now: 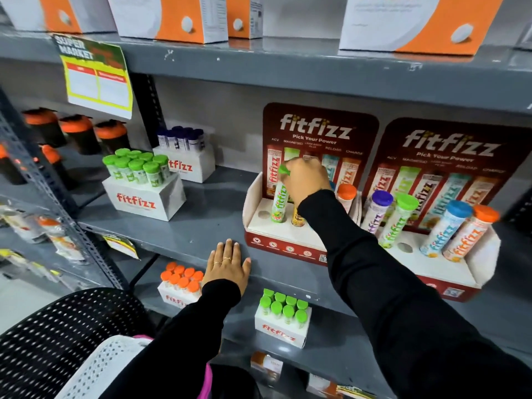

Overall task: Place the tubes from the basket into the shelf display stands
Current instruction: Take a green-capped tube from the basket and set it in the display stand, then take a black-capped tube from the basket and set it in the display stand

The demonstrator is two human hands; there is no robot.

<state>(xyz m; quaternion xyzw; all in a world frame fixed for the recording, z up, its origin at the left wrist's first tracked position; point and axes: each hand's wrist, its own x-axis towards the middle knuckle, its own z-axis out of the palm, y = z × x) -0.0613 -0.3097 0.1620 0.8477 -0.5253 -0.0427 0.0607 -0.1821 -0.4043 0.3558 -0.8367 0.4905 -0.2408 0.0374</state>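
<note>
My right hand [306, 178] grips the green cap of a green-capped tube [278, 204] that stands in the second hole of the left display stand [260, 223] on the middle shelf. A yellow tube [298, 216] and an orange-capped tube [346, 194] stand in the same stand, partly hidden by my sleeve. My left hand [229, 264] lies flat, fingers spread, on the shelf's front edge. The right display stand [486, 256] holds purple, green, blue and orange-capped tubes. A white perforated basket [100, 367] and a black one [57, 326] are at the bottom left.
White boxes of green-capped tubes [144, 182] and purple-capped tubes [184, 156] stand on the middle shelf at left. Orange-lidded shakers [77, 131] sit behind them. The lower shelf has boxes of orange-capped [180, 286] and green-capped tubes [283, 315]. Orange-and-white cartons [172, 18] fill the top shelf.
</note>
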